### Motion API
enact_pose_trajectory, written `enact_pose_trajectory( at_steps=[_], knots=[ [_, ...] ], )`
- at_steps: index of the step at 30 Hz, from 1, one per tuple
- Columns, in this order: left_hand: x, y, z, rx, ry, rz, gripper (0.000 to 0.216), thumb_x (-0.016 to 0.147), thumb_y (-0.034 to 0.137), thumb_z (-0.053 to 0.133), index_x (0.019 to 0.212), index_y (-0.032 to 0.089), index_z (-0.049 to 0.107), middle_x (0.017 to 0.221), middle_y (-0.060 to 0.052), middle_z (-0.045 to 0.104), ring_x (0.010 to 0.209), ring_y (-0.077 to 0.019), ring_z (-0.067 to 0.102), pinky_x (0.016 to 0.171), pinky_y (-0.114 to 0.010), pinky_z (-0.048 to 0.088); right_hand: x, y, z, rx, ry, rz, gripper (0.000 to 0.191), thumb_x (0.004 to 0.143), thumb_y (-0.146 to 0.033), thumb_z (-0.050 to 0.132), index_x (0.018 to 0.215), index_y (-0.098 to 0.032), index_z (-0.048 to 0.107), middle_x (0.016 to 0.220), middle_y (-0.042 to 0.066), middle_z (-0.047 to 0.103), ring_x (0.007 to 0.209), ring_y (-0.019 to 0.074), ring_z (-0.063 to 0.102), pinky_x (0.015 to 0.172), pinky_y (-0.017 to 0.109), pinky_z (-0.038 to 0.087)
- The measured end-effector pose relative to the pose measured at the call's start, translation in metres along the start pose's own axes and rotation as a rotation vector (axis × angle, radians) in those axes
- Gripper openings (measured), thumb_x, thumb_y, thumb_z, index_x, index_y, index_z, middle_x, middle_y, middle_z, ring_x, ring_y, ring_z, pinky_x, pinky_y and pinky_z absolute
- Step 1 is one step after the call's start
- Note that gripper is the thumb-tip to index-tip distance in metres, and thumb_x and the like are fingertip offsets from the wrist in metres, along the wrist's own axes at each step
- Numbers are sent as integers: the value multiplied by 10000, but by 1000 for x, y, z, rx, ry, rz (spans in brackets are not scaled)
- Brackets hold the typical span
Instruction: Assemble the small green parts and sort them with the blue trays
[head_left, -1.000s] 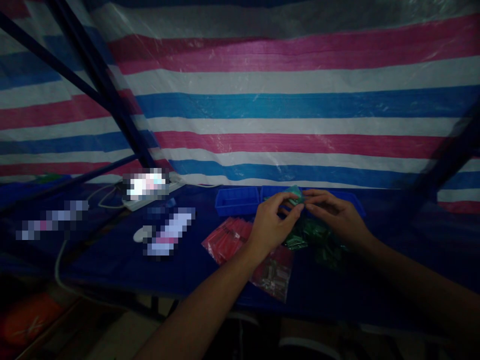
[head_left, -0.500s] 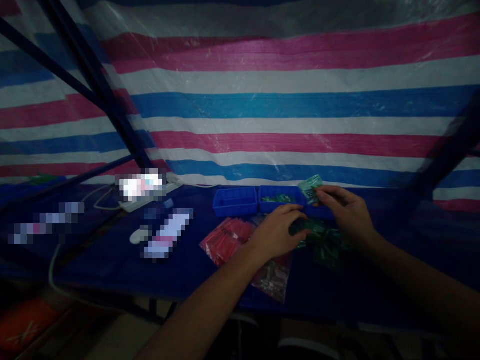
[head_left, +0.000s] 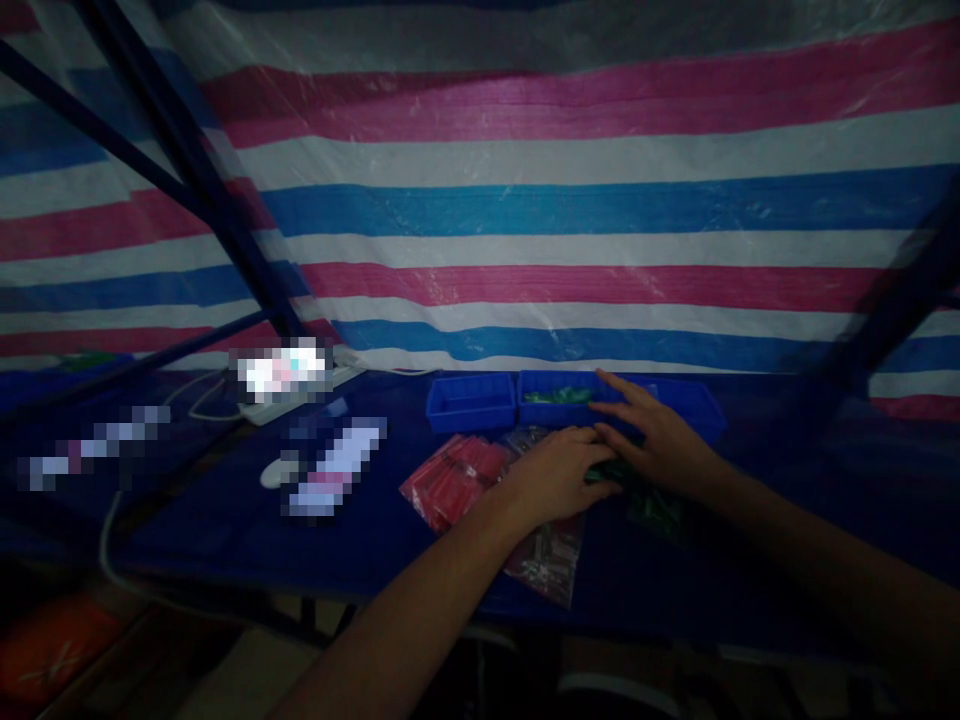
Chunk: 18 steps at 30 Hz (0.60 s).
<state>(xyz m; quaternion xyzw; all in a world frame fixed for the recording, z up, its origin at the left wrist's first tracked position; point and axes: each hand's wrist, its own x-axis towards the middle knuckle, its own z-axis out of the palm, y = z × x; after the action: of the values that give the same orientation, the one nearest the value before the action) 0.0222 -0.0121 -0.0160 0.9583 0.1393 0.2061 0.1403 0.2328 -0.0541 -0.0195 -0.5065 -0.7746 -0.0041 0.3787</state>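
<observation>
My right hand reaches over the front of the middle blue bin, fingers spread and nothing visible in them. Several small green packets lie in that bin. To its left, my left hand is curled, with dark green plastic between its thumb and fingers. More green packets lie in a dim pile below my right hand, partly hidden by it. Under my left wrist and forearm are a fanned stack of red packets and a clear plastic bag.
On the blue table stand a left blue bin and a right blue bin, partly behind my right hand. Farther left are a white oval object, a pixelated phone-like object and a white power strip with cables. Striped sheeting hangs behind.
My right hand has come down and left from above the right bin. The green packet it pinched is no longer in its fingers, which have spread. My left hand's fingers have drawn closer together.
</observation>
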Motion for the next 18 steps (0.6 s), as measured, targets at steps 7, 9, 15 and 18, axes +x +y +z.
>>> enact_pose_trajectory(
  at_steps=[7, 9, 15, 18],
  knots=[
    [2, -3, -2, -31, 33, -12, 217, 952, 211, 669, 1143, 215, 773, 1143, -79, 712, 1092, -229, 681, 1008, -351, 539, -3, 3, 2, -11, -6, 14, 315, 988, -340, 602, 1282, -295, 707, 1475, 58, 638, 1374, 311, 586, 1219, 576, 386],
    [2, -5, -2, -30, 40, -36, 208, 956, 173, 636, 1095, 205, 786, 1090, -78, 724, 1032, -218, 697, 974, -341, 551, -2, 0, 0, -3, 18, 16, 304, 980, -340, 613, 1267, -304, 707, 1424, 56, 674, 1339, 307, 613, 1196, 565, 417],
    [2, -7, -1, -35, 63, -56, 285, 914, 63, 592, 1082, 196, 780, 1107, -72, 734, 1015, -209, 706, 976, -335, 555, 0, -6, -3, 25, 70, 11, 263, 977, -323, 620, 1221, -286, 712, 1302, 81, 729, 1224, 296, 677, 1089, 515, 514],
    [2, -8, 0, -46, 103, -71, 334, 900, 19, 559, 1093, 191, 771, 1124, -70, 728, 1038, -204, 702, 995, -333, 551, -1, -6, -3, 31, 83, -4, 260, 975, -314, 621, 1216, -272, 708, 1282, 86, 733, 1201, 298, 686, 1072, 512, 524]
  ],
)
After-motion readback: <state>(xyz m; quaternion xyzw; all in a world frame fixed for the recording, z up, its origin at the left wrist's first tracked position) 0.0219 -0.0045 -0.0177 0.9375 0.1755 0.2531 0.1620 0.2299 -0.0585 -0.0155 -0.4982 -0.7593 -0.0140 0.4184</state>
